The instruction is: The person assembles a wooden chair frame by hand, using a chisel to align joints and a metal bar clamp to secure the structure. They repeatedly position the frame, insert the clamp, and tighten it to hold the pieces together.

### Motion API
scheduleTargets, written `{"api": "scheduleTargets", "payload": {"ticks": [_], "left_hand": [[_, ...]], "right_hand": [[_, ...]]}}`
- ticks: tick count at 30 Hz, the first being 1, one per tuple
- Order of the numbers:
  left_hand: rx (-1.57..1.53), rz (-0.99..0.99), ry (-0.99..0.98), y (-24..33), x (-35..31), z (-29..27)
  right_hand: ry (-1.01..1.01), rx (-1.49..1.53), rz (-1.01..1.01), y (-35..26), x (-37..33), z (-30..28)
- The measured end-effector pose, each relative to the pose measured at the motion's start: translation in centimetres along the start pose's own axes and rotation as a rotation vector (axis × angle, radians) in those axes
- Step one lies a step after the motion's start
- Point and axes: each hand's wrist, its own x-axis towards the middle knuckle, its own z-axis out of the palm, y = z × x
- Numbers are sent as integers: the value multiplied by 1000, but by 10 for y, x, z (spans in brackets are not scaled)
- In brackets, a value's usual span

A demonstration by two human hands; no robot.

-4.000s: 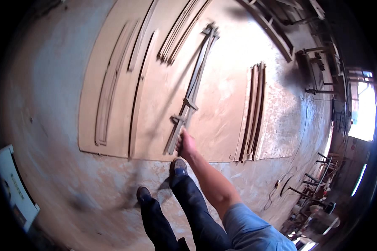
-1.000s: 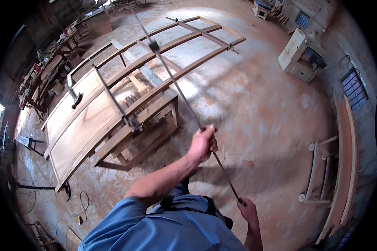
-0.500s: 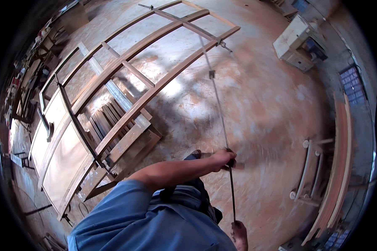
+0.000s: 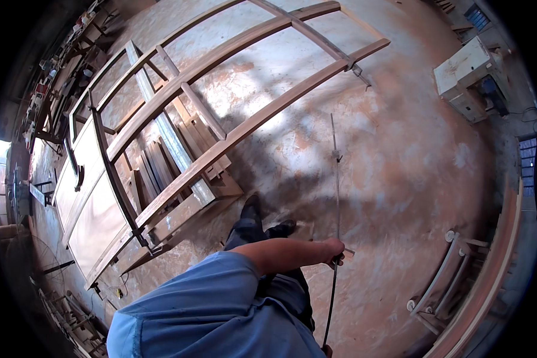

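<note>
A long, thin metal bar clamp (image 4: 338, 203) slants across the space in front of me, with a small sliding jaw partway up its far part. My left hand (image 4: 334, 252) is closed around it near its middle, beside a short crosspiece. At the lower edge my right hand (image 4: 327, 351) shows only as a sliver at the bar's near end, its fingers mostly cut off by the picture. To my left stands a large wooden frame (image 4: 280, 108) with curved rails and a pale panel (image 4: 101, 206). A dark clamp (image 4: 111, 174) lies across it, and another clamp (image 4: 357, 70) grips its far end.
Under the frame are a wooden support (image 4: 182, 219) and several upright boards (image 4: 154, 167). A white cabinet-like machine (image 4: 462, 71) stands at the far right. Nearer on the right are a small wooden frame with rollers (image 4: 438, 280) and long planks (image 4: 500, 262).
My view has shifted, so the wooden frame and machine sit lower and further right. Both hands stay on the bar clamp; the right hand has slipped mostly out of the picture.
</note>
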Motion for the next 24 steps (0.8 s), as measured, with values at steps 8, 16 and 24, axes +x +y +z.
{"api": "scheduleTargets", "payload": {"ticks": [8,16,24], "left_hand": [[88,203,55,53,-4,-95],[-209,776,-97,119,-274,-339],[-862,756,627,150,-212,-496]], "right_hand": [[133,-549,-316,-148,14,-1],[80,-676,-409,-268,93,97],[-198,-738,-479,-368,179,246]]}}
